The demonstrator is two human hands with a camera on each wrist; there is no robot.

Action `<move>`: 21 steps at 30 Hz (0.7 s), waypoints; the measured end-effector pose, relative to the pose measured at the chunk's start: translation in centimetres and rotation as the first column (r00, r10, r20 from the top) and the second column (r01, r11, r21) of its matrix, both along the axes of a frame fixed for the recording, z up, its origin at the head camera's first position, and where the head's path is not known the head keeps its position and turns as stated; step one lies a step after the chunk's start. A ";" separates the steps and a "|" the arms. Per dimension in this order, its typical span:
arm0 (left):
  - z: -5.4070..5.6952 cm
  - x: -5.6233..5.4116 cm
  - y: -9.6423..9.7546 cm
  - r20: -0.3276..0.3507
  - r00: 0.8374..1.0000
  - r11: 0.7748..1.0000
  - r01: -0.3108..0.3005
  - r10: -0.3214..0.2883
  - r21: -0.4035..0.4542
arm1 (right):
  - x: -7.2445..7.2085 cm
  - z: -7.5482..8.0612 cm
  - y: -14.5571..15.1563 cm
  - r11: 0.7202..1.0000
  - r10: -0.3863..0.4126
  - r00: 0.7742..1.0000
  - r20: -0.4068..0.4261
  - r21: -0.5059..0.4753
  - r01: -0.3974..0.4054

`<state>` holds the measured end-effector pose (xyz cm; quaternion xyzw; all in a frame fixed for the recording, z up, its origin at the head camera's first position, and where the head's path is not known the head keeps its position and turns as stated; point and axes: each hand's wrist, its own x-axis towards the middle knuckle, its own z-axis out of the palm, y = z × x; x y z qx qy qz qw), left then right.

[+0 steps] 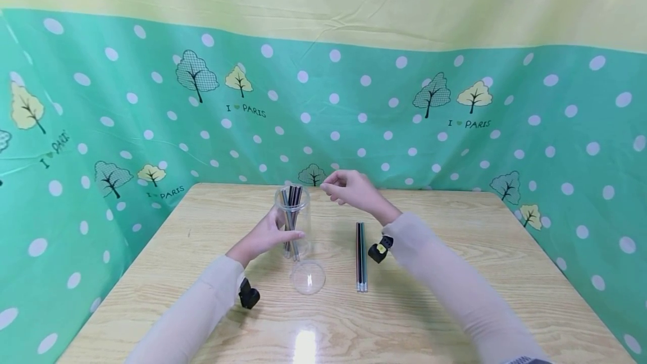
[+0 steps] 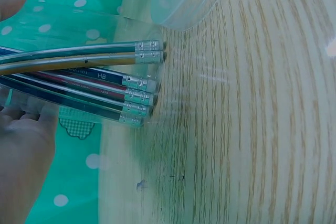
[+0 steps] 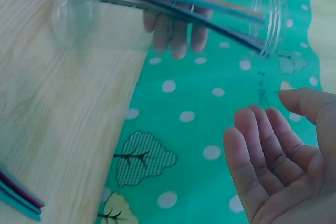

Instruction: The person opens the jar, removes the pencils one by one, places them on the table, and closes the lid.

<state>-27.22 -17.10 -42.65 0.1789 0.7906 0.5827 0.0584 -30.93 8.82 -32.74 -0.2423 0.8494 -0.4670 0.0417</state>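
My left hand [image 1: 267,233] grips a clear plastic jar [image 1: 305,221] that stands upright on the table, thumb in front and fingers behind. Several pencils [image 1: 293,198] lean inside the jar, their metal ferrules and erasers [image 2: 139,82] down at the bottom in the left wrist view. To the right of the jar's open mouth my right hand [image 1: 352,190] is raised, holding nothing, its fingers loosely bent in the right wrist view. A round clear lid [image 1: 308,277] lies in front of the jar. Several more pencils [image 1: 361,257] lie side by side below my right hand.
The wooden table [image 1: 445,223] has a light grain. Behind it and along its sides hangs a green and yellow cloth [image 1: 343,111] with white dots and printed trees. Black camera mounts [image 1: 249,294] sit on both wrists.
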 end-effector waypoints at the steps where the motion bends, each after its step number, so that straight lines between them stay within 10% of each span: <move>1: 0.0 0.0 0.0 0.001 1.000 1.000 0.002 -0.002 0.003 | 0.1 0.1 -0.2 1.000 0.007 1.000 -0.005 0.000 -0.007; 21: 0.2 0.0 0.1 -0.001 1.000 0.999 0.026 -0.026 0.028 | 0.3 0.8 -4.5 0.998 0.042 0.998 -0.051 0.038 -0.040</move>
